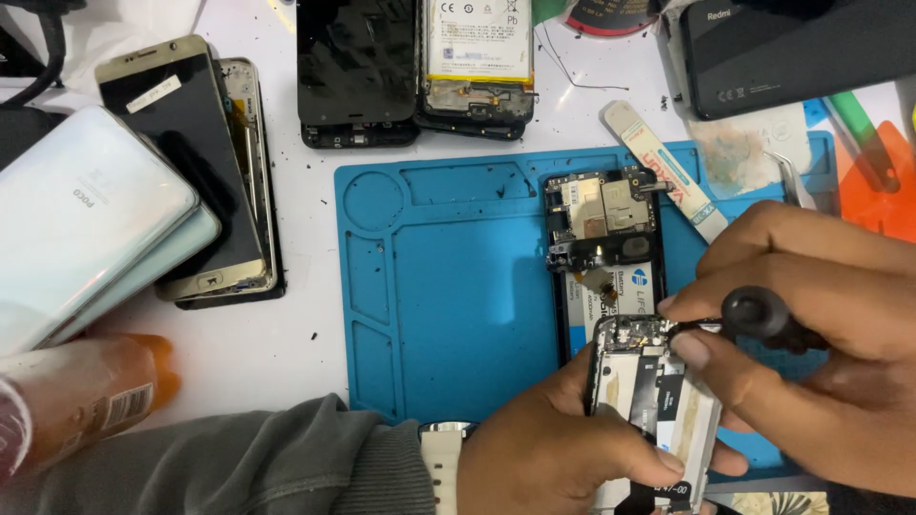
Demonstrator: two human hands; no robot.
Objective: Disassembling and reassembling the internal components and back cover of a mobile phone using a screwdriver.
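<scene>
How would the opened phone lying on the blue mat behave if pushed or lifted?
The opened phone lies flat, so it would probably slide on the blue mat, not roll or tip. Likely stiff, given its frame. Probably fragile: its boards are bare, so fingers should hold the edges.

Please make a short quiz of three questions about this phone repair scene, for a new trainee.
1. True or false: the opened phone on the blue mat has its back cover on.
2. Which hand holds the black-handled tool?
A. left hand
B. right hand
C. neither
3. Fill in: the left hand grips a small phone part, and on that wrist sits a ____ watch band.

Key
1. False: its circuit board and battery are exposed.
2. B: the right hand holds it, with the tip at the top edge of the part.
3. White.
</scene>
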